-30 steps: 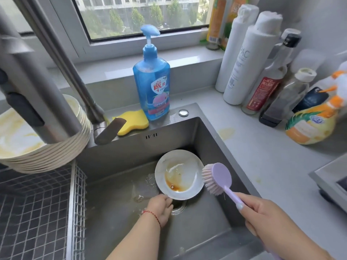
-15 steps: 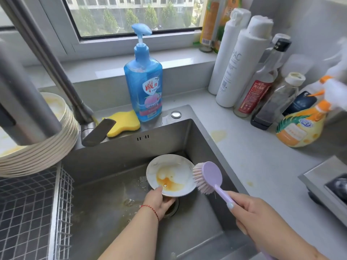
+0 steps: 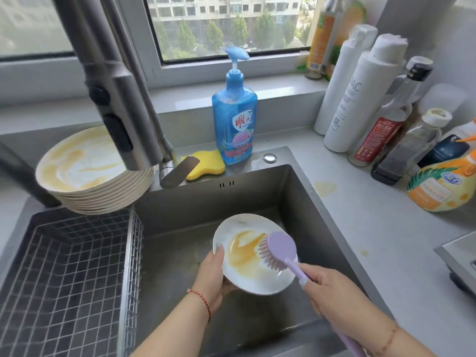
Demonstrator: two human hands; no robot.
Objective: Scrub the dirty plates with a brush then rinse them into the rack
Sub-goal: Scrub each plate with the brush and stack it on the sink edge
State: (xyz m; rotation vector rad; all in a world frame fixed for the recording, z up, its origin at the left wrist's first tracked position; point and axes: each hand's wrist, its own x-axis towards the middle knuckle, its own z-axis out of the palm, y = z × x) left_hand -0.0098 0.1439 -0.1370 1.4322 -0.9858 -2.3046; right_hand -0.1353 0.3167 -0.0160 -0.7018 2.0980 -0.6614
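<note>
A white plate (image 3: 244, 269) smeared with orange-yellow sauce is held tilted above the steel sink (image 3: 260, 191). My left hand (image 3: 212, 273) grips its left rim, thumb on the face. My right hand (image 3: 332, 292) grips the handle of a lilac dish brush (image 3: 279, 249), whose bristles touch the plate's right side at the edge of the stain. A stack of several dirty plates (image 3: 85, 176) stands at the sink's back left corner. The wire rack (image 3: 64, 276) fills the sink's left part and holds no plates.
The grey pull-down faucet (image 3: 113, 104) hangs over the plate stack. A blue soap pump bottle (image 3: 234, 117) and a yellow sponge (image 3: 206, 167) sit behind the sink. Several bottles (image 3: 360, 94) crowd the right counter, with an orange spray bottle (image 3: 443, 181).
My left hand has lifted the plate off the sink floor and tilted it toward me. The brush has moved from beside the rim onto the plate's face.
</note>
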